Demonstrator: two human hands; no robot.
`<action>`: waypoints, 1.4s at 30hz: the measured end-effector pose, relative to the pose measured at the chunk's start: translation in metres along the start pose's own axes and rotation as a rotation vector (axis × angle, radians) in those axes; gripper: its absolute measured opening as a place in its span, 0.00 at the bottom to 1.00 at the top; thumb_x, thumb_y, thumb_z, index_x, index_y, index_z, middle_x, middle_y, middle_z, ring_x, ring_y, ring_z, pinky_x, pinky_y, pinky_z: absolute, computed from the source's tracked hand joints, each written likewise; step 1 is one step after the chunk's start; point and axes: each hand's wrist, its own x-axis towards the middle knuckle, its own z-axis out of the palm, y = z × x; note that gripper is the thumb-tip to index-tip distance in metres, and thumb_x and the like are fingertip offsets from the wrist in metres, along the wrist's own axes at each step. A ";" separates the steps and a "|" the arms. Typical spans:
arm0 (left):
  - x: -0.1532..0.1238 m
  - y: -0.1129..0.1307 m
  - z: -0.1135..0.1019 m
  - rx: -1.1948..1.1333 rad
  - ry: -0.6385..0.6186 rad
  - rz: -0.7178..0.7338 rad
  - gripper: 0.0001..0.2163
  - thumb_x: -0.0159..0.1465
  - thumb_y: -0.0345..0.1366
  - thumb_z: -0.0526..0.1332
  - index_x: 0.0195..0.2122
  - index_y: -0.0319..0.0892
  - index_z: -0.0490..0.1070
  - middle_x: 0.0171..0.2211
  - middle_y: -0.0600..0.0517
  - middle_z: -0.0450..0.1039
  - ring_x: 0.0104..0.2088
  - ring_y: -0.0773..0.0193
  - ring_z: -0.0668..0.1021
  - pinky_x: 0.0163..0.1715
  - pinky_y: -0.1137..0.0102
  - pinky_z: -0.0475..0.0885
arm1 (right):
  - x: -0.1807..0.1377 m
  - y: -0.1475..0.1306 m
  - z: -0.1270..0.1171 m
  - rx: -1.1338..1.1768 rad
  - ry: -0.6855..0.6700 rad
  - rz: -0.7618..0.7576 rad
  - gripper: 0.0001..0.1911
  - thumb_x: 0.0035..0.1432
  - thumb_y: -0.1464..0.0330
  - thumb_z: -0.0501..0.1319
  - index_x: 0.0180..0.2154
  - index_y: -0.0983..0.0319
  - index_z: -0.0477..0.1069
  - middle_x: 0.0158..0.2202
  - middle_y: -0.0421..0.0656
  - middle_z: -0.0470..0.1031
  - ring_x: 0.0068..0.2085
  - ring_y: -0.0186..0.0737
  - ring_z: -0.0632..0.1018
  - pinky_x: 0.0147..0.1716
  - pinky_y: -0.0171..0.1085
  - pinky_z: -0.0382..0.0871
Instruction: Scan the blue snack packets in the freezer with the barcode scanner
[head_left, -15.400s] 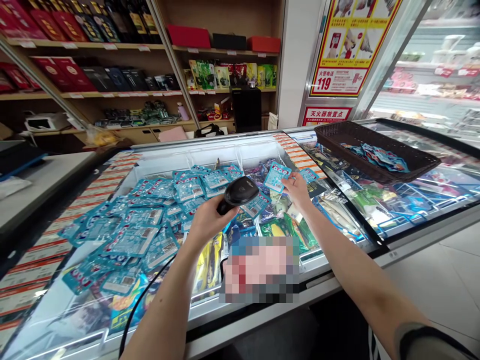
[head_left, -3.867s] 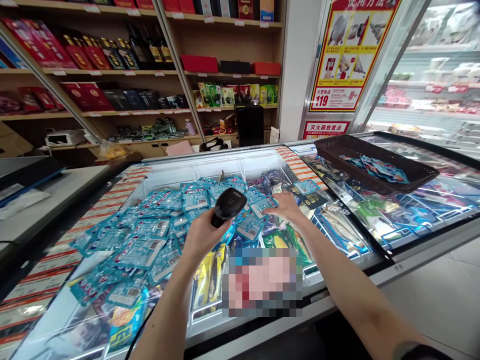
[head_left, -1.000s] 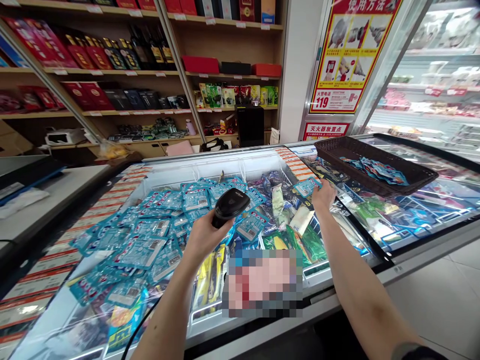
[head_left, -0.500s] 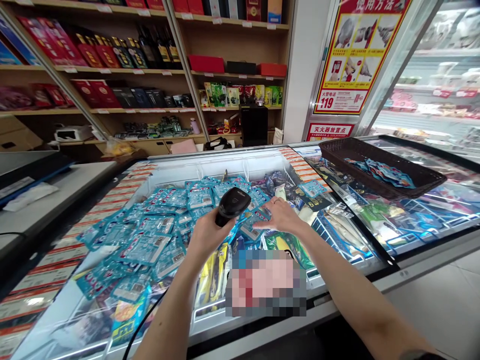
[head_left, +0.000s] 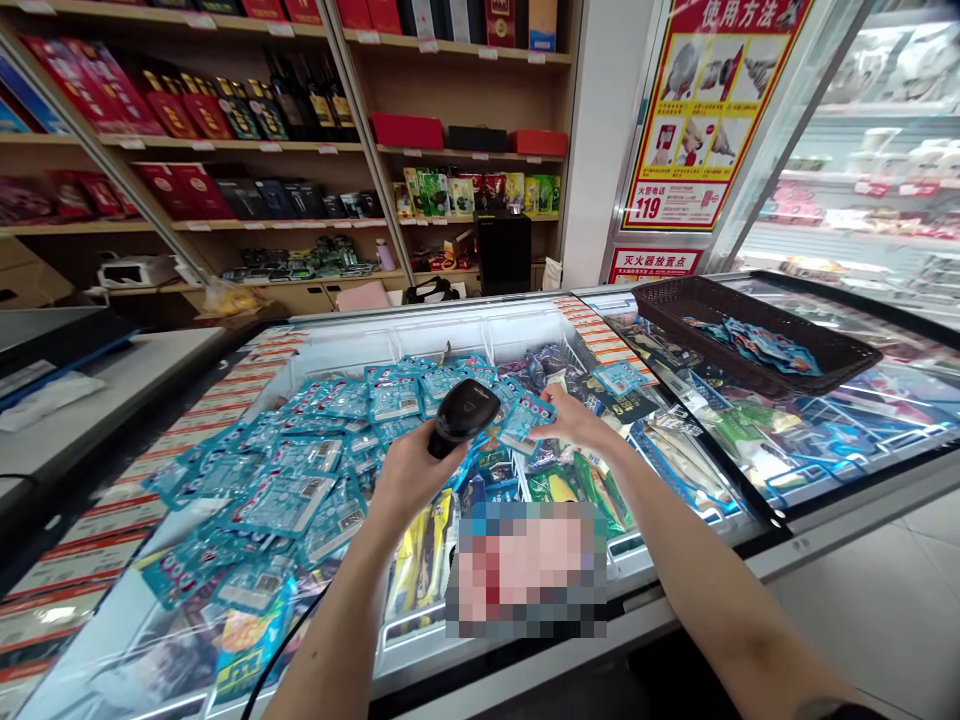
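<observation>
My left hand [head_left: 415, 462] is wrapped round the handle of a black barcode scanner [head_left: 465, 408], whose head points away over the freezer. A small blue snack packet [head_left: 525, 424] is pinched in my right hand [head_left: 571, 418], just right of the scanner head. The two are close, with a narrow gap between them. Many similar blue packets [head_left: 292, 490] lie heaped on the glass freezer top to the left of my hands. One more packet [head_left: 620, 377] lies apart, beyond my right hand. The scanner's cable [head_left: 289, 640] runs down past my left forearm.
A dark brown basket [head_left: 840, 375] on the right holds several blue packets. Yellow and green bags [head_left: 574, 485] show inside the freezer. A counter [head_left: 150, 375] stands at left, shelves [head_left: 300, 150] behind. A blurred patch [head_left: 529, 570] covers something near the front edge.
The packet in my right hand has shifted slightly right and up, tilting out from the scanner head. The whole view has drifted a little; my left hand still holds the scanner.
</observation>
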 end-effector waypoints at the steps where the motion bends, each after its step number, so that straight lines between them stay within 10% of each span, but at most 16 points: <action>1: 0.000 0.000 0.000 -0.002 -0.005 0.006 0.17 0.56 0.49 0.55 0.34 0.41 0.72 0.27 0.47 0.76 0.28 0.56 0.76 0.24 0.72 0.61 | 0.001 0.002 0.000 0.035 0.039 0.009 0.28 0.42 0.55 0.66 0.43 0.59 0.62 0.38 0.41 0.70 0.35 0.41 0.73 0.33 0.38 0.65; 14: -0.002 0.002 -0.004 -0.094 -0.130 0.002 0.18 0.56 0.51 0.56 0.33 0.39 0.72 0.23 0.49 0.75 0.25 0.57 0.76 0.22 0.72 0.62 | 0.026 0.033 0.002 0.800 0.352 0.164 0.17 0.49 0.56 0.62 0.36 0.59 0.64 0.22 0.38 0.74 0.27 0.44 0.79 0.29 0.40 0.75; 42: -0.003 0.004 0.004 -0.151 -0.206 0.023 0.18 0.56 0.52 0.57 0.30 0.39 0.70 0.22 0.49 0.74 0.25 0.58 0.76 0.21 0.72 0.63 | 0.026 0.029 0.007 0.755 0.340 0.075 0.20 0.49 0.55 0.61 0.40 0.60 0.65 0.22 0.40 0.75 0.26 0.44 0.79 0.25 0.39 0.75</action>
